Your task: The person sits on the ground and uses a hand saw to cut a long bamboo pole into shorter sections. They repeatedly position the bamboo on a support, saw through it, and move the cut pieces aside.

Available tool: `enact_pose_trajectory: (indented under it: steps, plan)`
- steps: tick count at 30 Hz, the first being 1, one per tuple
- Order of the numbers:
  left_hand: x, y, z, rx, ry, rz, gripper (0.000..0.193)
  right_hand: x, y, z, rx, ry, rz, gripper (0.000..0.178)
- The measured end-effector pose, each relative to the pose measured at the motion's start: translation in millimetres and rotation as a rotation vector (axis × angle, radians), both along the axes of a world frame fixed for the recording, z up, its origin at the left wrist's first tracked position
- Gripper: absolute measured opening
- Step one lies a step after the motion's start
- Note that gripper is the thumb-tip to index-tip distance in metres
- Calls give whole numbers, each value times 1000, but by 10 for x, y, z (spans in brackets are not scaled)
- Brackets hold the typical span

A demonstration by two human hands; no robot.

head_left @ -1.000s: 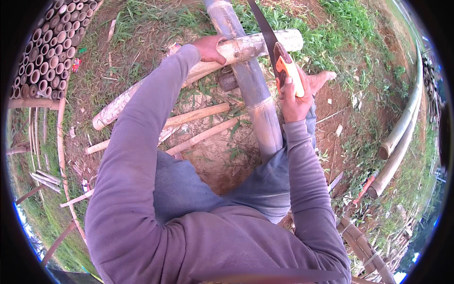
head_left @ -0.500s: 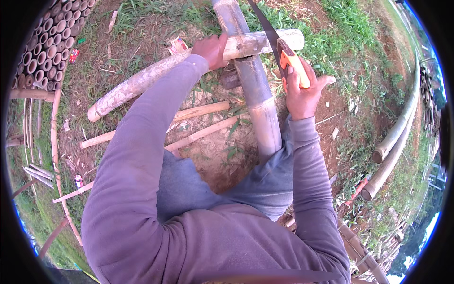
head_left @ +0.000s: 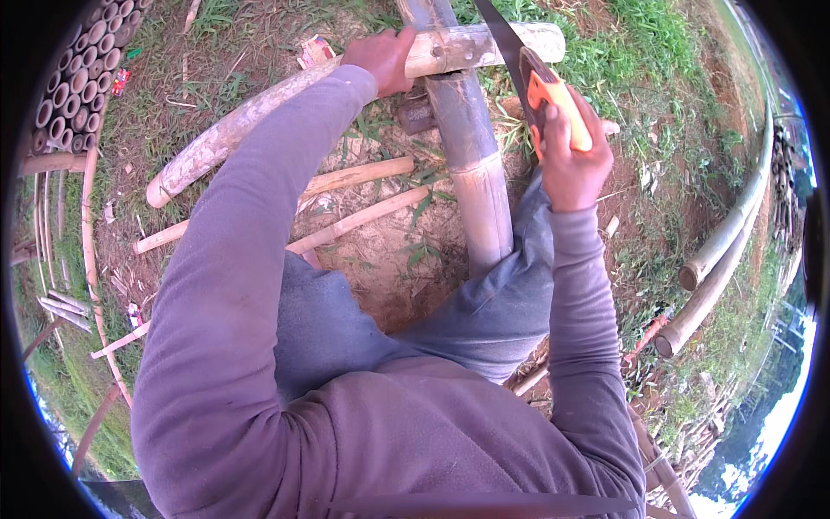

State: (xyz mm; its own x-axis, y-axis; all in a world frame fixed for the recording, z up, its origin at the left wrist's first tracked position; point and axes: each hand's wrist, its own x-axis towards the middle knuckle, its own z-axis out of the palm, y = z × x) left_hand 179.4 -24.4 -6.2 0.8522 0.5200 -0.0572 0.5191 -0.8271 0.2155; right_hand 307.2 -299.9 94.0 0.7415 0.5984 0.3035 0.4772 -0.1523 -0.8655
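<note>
My left hand (head_left: pixel 381 60) is wrapped round a pale bamboo pole (head_left: pixel 233 117), which lies crosswise over a thicker, greyish bamboo post (head_left: pixel 462 147). My right hand (head_left: pixel 577 160) grips the orange and black handle of a hand saw (head_left: pixel 501 39). Its dark blade slants up and left across the pale pole, near the pole's right end; whether the teeth touch the bamboo I cannot tell. Small dark holes show in the pole between my left hand and the blade. The thick post's near end rests against my jeans.
Two split bamboo strips (head_left: pixel 354 182) lie on the bare soil left of the post. A stack of cut bamboo (head_left: pixel 82 82) stands at the far left beside a bamboo frame (head_left: pixel 89 233). Two long bamboo poles (head_left: pixel 705 259) lie on the right. Grass (head_left: pixel 674 86) grows at the far right.
My right hand and the saw have shifted slightly right, with the fingers drawn closer round the handle. My left hand keeps its hold on the pole. The whole view has shifted a little.
</note>
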Motion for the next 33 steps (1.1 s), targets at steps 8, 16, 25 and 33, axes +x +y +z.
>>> enact_pose_trajectory:
  steps: [8, 16, 25, 33]
  plan:
    - [-58, 97, 127, 12, 74, 36, 78, -433, -1076, 80, -32, -78, 30, 44]
    - [77, 147, 101, 37, 49, 33, 77, 69, 187, -83, 35, 23, 77, 41]
    - [-41, 62, 89, 9, 53, 62, 71, -452, -1236, -25, 36, -12, 74, 47]
    - [42, 130, 113, -33, 15, 24, 70, 181, 442, -166, 20, 45, 26, 43]
